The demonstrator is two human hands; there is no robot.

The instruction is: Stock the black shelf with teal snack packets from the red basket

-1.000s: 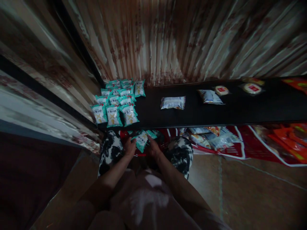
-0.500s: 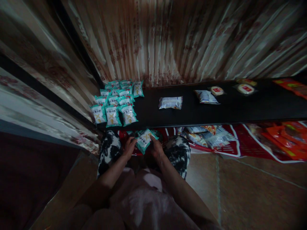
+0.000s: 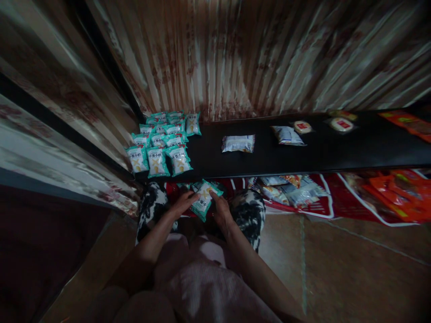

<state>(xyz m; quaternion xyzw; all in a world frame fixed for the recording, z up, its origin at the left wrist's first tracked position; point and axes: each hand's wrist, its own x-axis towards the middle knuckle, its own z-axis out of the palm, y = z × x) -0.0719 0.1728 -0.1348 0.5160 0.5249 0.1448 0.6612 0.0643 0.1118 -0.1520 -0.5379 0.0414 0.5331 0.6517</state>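
Between my knees, below the front edge of the black shelf [image 3: 215, 168], a teal-and-white snack packet [image 3: 203, 202] is held in both hands. My left hand [image 3: 183, 202] grips its left side, with the thumb lying across the front. On the other side my right hand [image 3: 220, 207] pinches the packet, thumb on its face; the fingers behind it are hidden. Similar teal packets [image 3: 156, 162] stand in overlapping rows at the shelf's left end. One more teal packet [image 3: 193, 124] leans at the back right of that group.
Along the shelf lie a white packet [image 3: 238, 143], another white packet [image 3: 288, 135] and round wrapped snacks [image 3: 303, 127]. Underneath, mixed packets [image 3: 305, 193] and orange packets [image 3: 400, 193] rest on a red sheet [image 3: 348, 204]. A pleated curtain [image 3: 229, 67] hangs behind.
My left hand has shifted right, its thumb now further over the packet's front. The packet has turned slightly and its lower end sits a little lower. My right hand stays on it.
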